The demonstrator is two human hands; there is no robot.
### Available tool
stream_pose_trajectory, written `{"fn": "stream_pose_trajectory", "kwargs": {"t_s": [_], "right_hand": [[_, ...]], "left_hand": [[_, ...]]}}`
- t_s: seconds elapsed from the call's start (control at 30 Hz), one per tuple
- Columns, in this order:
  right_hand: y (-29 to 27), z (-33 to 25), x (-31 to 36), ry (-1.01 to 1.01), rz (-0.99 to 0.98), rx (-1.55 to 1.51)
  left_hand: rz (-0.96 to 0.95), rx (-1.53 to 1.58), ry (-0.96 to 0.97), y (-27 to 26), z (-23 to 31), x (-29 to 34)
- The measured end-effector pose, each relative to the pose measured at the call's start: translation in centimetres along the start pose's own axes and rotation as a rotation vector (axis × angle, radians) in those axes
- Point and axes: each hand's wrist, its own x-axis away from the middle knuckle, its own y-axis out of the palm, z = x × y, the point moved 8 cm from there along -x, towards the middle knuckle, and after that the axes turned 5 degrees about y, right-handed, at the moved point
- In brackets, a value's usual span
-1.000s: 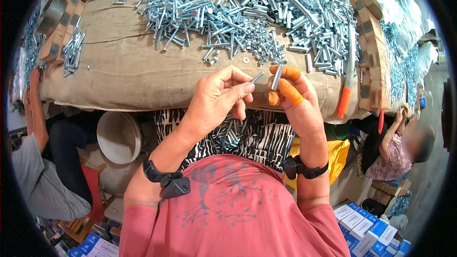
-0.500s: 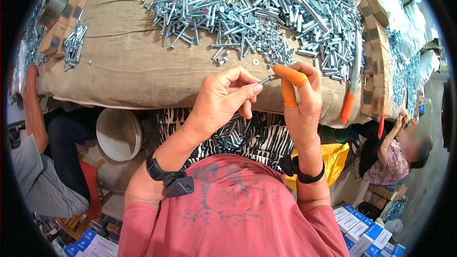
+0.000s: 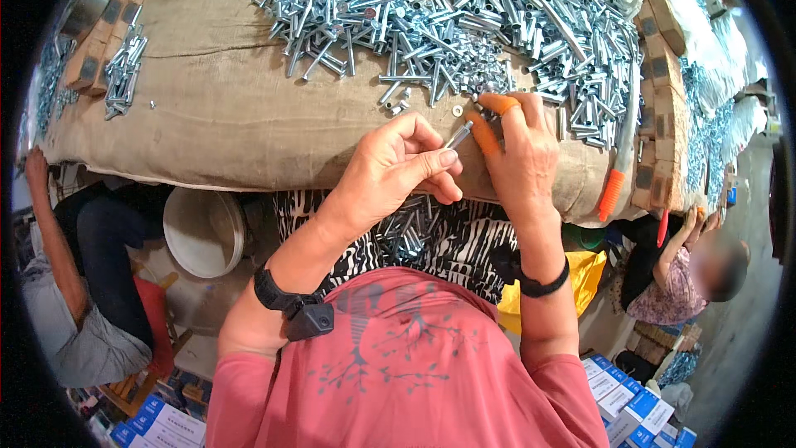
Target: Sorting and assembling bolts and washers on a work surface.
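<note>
My left hand [image 3: 394, 168] pinches a slim metal bolt [image 3: 458, 134] between thumb and fingers, its far end tilted up and to the right. Close beside that end is my right hand [image 3: 522, 145], with orange finger cots [image 3: 500, 104] on thumb and index finger. Its thumb and index finger are apart, the index tip at the near edge of a heap of small nuts [image 3: 493, 75]. A flat washer [image 3: 458, 110] lies on the cloth just left of those fingertips. Several loose bolts [image 3: 406, 228] rest in my lap on the patterned cloth.
Beyond the nuts, bolts [image 3: 332, 17] and metal sleeves [image 3: 572, 58] are heaped on the cloth-covered table [image 3: 224, 116]. An orange-handled tool [image 3: 612, 195] lies at right by wooden blocks [image 3: 659, 116]. A white bucket [image 3: 203, 232] stands below left. People sit at both sides.
My right hand has moved away from the bolt, up toward the nuts, and its thumb and index finger have parted. My left hand still holds the bolt.
</note>
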Motion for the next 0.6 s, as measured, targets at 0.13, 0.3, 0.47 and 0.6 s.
{"fn": "stream_pose_trajectory", "kwargs": {"t_s": [0.13, 0.3, 0.47, 0.6], "right_hand": [[-0.3, 0.3, 0.2, -0.068, 0.128, -0.038], [-1.3, 2.3, 1.6, 0.252, 0.075, -0.472], [0.4, 2.5, 3.9, 0.569, -0.182, -1.317], [0.5, 2.1, 4.7, 0.612, -0.249, -1.396]], "left_hand": [[-0.019, -0.040, -0.005, -0.1, -0.1, 0.1], [0.033, 0.014, -0.018, -0.3, -0.1, 0.4], [-0.051, -0.017, -0.012, 1.5, 0.0, 0.9], [-0.077, -0.037, -0.011, 2.5, -0.1, 1.3]]}}
